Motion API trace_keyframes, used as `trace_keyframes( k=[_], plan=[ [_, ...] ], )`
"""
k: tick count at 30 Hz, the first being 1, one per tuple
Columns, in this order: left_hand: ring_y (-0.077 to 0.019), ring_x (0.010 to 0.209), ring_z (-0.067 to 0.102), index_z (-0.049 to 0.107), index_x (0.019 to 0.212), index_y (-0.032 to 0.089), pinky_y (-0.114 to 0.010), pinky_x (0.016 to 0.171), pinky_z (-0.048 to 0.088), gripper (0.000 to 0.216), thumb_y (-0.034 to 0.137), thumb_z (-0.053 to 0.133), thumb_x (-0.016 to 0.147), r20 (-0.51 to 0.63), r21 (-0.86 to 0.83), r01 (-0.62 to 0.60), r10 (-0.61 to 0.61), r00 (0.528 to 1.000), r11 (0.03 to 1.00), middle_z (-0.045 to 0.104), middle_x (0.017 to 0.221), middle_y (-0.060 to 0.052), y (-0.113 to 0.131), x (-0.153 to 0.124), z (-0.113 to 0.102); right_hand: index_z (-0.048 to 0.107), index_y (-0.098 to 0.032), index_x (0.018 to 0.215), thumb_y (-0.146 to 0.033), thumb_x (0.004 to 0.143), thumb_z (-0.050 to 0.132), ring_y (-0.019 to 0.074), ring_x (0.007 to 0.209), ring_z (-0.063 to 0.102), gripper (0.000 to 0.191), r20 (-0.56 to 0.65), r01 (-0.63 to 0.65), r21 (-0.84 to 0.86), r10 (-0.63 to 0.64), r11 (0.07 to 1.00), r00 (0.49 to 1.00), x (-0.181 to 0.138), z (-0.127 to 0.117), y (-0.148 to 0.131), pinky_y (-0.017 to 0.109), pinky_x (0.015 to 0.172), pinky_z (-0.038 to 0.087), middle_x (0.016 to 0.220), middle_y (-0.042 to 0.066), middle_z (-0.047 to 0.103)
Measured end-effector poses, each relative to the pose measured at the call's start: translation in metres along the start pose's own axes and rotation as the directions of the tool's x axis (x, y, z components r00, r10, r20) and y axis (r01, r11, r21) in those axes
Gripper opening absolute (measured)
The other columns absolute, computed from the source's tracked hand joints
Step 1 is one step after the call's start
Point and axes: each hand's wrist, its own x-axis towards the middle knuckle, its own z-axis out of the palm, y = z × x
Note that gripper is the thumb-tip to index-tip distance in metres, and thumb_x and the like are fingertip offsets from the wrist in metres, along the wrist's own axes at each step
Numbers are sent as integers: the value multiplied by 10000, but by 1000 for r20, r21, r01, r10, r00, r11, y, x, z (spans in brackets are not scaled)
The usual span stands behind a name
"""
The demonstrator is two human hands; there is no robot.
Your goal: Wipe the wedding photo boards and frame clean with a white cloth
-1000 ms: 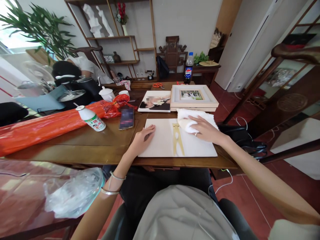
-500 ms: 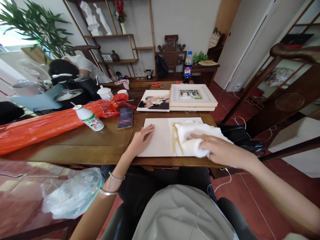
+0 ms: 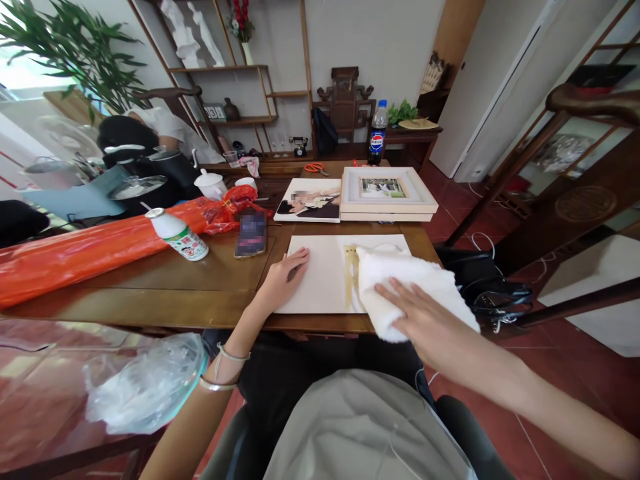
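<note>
A pale, flat board (image 3: 317, 273) lies at the table's front edge, with a yellowish-brown strip (image 3: 351, 277) running down its middle. My left hand (image 3: 286, 280) rests open on the board's left part, fingers stretched out. A fluffy white towel (image 3: 425, 273) covers the right part and hangs past the board's edges. On top of the towel lies my right hand (image 3: 407, 307), fingers spread and flat against the cloth. The towel hides the board's right side and part of the strip.
Behind the board are a photo print (image 3: 313, 200) and stacked white frames (image 3: 385, 193). Orange scissors (image 3: 316, 168) and a cola bottle (image 3: 377, 137) stand farther back. Left are a phone (image 3: 251, 233), a white bottle (image 3: 180, 235) and a red plastic-wrapped roll (image 3: 95, 257). A person (image 3: 160, 130) leans at far left.
The towel, bunched under my right hand before, is now spread wider and reaches past the board's front edge. My right hand has shifted slightly nearer to me. My left hand stays put.
</note>
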Motion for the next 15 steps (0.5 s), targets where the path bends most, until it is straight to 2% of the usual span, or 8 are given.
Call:
trace_keyframes(
  k=[2,5,8,10,12,15],
  plan=[
    [-238,1296,470,664,1145,198,-440,1152,249,344,356,452,925,-1,4,2,-2,1000,1000,580,1321,-90,0,0,0,699,-160,897,88,583,432,338,1424,169,481,17,10,19,-10,1000,1000,-15,-5,-12,565,1136,249,1527,100,309],
    [-237,1295,471,662,1148,193,-445,1150,250,345,352,452,925,-1,6,4,-4,1000,1000,578,1322,-93,0,0,0,690,-170,874,54,589,465,307,1424,199,426,46,36,63,-39,997,998,-9,-15,-4,510,1142,269,1525,86,318],
    [-230,1297,468,653,1160,194,-450,1148,248,344,343,453,924,3,6,-1,1,1000,1000,578,1323,-90,0,0,-1,684,-146,890,-14,639,517,319,1419,220,330,38,60,59,-63,996,997,23,-18,27,540,1133,243,1507,134,343],
    [-229,1296,470,654,1157,192,-452,1147,249,340,335,455,921,2,8,1,-1,1000,1000,581,1320,-93,0,1,-1,680,-135,964,-45,682,524,324,1422,210,334,-5,90,-7,-90,996,996,49,-15,52,606,1127,162,1481,153,384],
    [-231,1293,473,659,1147,191,-452,1147,249,333,330,459,919,3,7,5,-5,1000,1000,583,1316,-96,0,1,-1,675,-138,1011,-68,721,522,328,1429,184,335,-58,103,-72,-107,992,993,71,-11,72,641,1115,107,1493,144,364],
    [-229,1290,477,661,1142,192,-452,1148,248,328,323,461,918,3,0,5,-5,1000,1000,586,1312,-97,0,1,-1,683,-163,990,-93,753,520,342,1435,147,296,-113,93,-117,-107,989,988,88,-8,85,655,1098,135,1509,103,347]
  ],
)
